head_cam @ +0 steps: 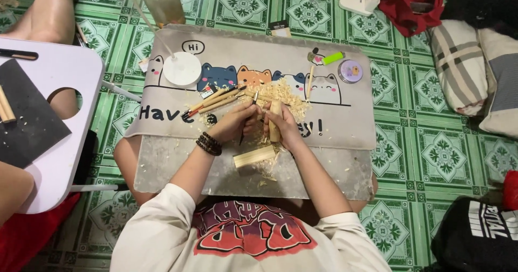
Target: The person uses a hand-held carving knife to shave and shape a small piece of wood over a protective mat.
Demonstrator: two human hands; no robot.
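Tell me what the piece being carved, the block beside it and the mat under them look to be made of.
The piece in the right hand looks like pale, unfinished wood: curled shavings lie around it. The block is the same light bare wood, cut square. The mat seems soft fabric or rubbery sheet, grey and matte, printed with cartoon cats. The left hand grips a thin carving tool, probably metal-tipped.

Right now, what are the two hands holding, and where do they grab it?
The left hand grips a thin carving tool around its dark handle. The right hand wraps around the middle of a pale upright wooden piece.
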